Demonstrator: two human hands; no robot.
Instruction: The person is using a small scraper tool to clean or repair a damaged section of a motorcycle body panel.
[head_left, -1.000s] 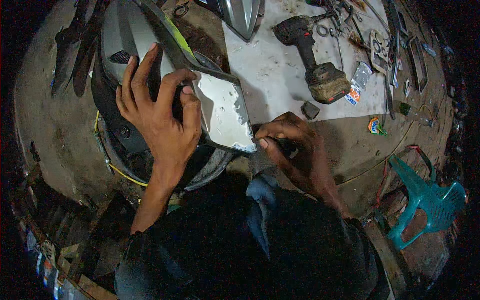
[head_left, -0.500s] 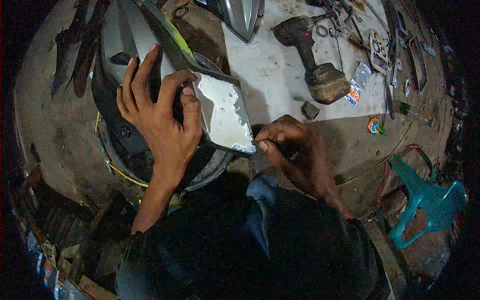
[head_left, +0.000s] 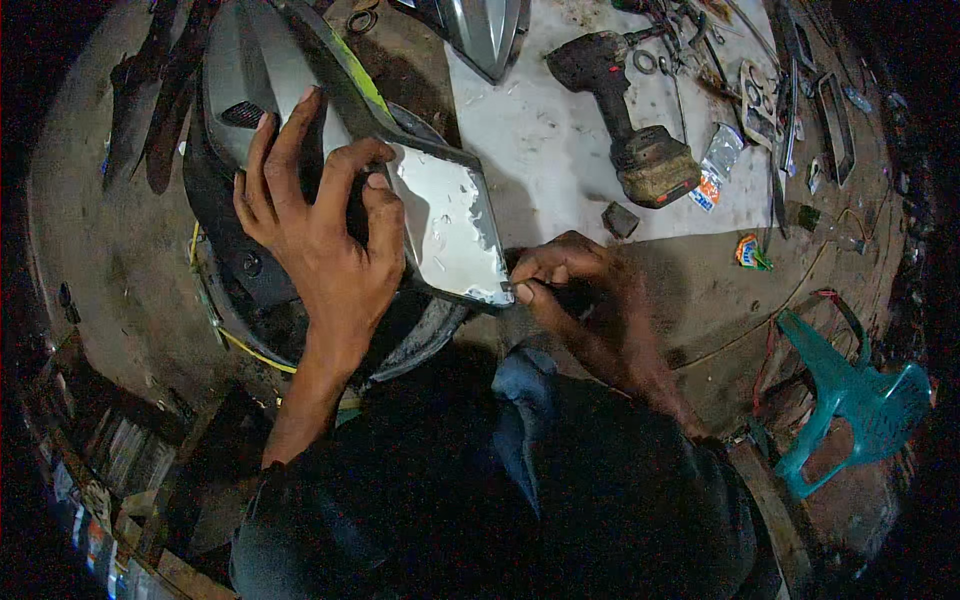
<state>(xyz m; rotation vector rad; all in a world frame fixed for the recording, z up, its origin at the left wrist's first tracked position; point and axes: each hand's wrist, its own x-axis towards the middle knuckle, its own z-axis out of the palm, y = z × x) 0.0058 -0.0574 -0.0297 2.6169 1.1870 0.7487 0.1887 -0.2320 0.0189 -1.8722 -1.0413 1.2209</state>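
Note:
A grey and black plastic panel (head_left: 268, 65), looking like motorcycle bodywork, lies in front of me at the left. Its near right end carries a shiny white area (head_left: 445, 225) with a ragged right edge. Spread across the panel, my left hand (head_left: 325, 210) rests its fingertips on the grey surface, with the forefinger and thumb bent beside the white area. My right hand (head_left: 580, 285) has thumb and forefinger pinched at the panel's lower right corner. Whatever small thing sits between those fingertips, if any, is too small to make out.
A dirty cordless impact driver (head_left: 625, 120) lies on a white sheet (head_left: 520, 120), with tools and metal parts beyond. Another grey panel (head_left: 485, 35) points toward me. At the right are a small wrapper (head_left: 752, 252) and a teal plastic part (head_left: 850, 410).
Both hands stay almost where they were. The right fingertips have shifted only very slightly at the panel's corner.

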